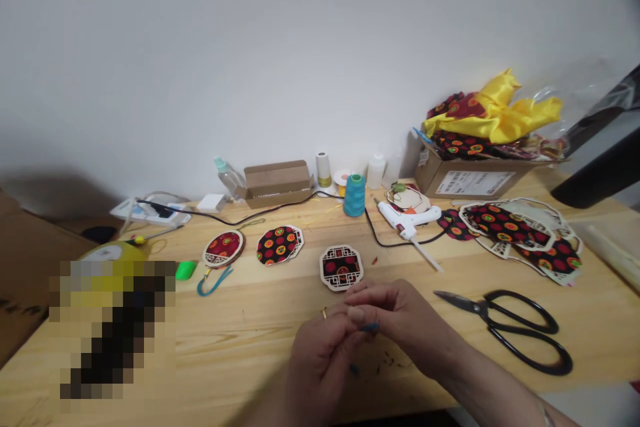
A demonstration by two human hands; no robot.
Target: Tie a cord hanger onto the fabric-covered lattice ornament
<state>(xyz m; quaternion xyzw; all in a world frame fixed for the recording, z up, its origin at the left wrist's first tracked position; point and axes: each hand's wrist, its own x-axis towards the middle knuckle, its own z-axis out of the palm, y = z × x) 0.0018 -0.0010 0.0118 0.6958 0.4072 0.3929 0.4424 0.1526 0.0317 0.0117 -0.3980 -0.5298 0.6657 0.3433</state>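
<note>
My left hand [320, 350] and my right hand [407, 323] meet near the front of the table, both with fingers pinched together. A short bit of blue cord [371, 327] shows between them; most of it is hidden by the fingers. Another blue end [354, 369] peeks out below the left hand. Just beyond the fingertips lies a wooden lattice ornament [341, 267] with dark red patterned fabric. To the right of my right hand rest black-handled scissors [483, 309], their blades pointing left.
Behind stand a teal thread spool [355, 195] and a white glue gun [407, 219]. An octagonal ornament [280, 245] and a round ornament [225, 249] with a blue loop lie left. Several fabric pieces [510, 227] and a fabric-filled cardboard box [465, 177] occupy the right.
</note>
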